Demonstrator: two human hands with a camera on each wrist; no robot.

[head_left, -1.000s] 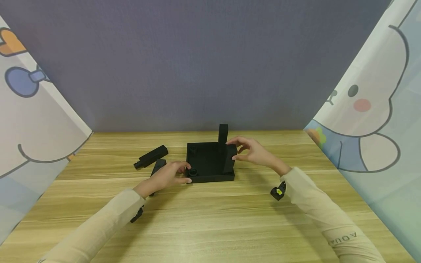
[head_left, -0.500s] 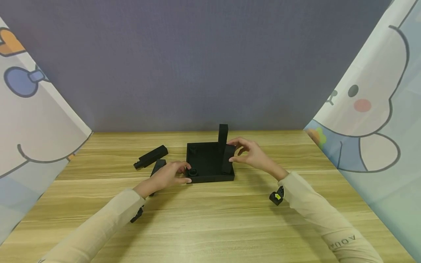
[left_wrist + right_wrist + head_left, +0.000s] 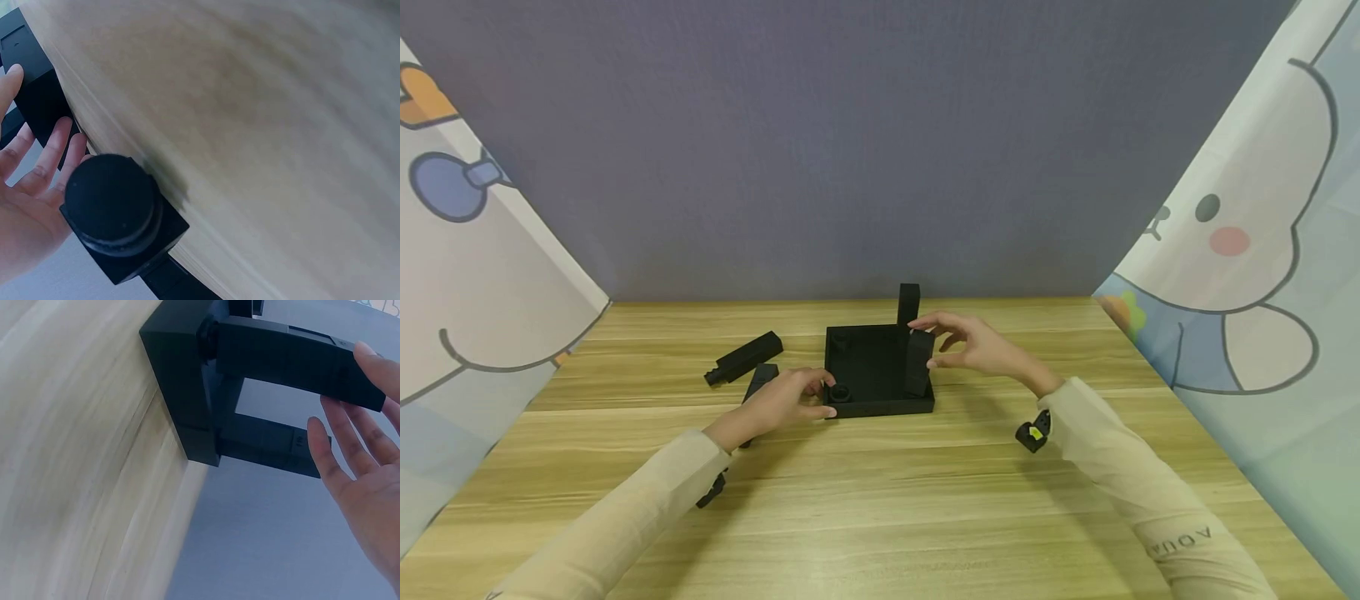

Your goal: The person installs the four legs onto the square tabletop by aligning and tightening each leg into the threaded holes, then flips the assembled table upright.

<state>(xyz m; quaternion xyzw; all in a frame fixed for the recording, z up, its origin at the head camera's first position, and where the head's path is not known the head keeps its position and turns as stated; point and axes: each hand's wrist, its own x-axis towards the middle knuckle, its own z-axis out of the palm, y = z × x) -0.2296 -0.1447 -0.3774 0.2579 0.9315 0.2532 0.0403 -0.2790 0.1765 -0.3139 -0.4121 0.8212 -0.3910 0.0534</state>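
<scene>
Head view: a roughly upright leg (image 3: 917,371) is pinched by the right hand (image 3: 973,347) at the near right corner of the black base (image 3: 874,371) — its near left corner gripped by the left hand (image 3: 784,400) — with screwing-in judged in hand and aligned turning apparently called for.

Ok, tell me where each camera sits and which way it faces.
Head: on the head, facing forward and down at the tray; the left hand, right hand and both sleeves show.
Left wrist: on that wrist, facing the left hand, partly in frame, at the tray's corner.
Right wrist: on that wrist, facing the right hand, partly in frame, on a black leg.
Shared: head and right wrist views both show the tray and the right hand holding that leg.
</scene>
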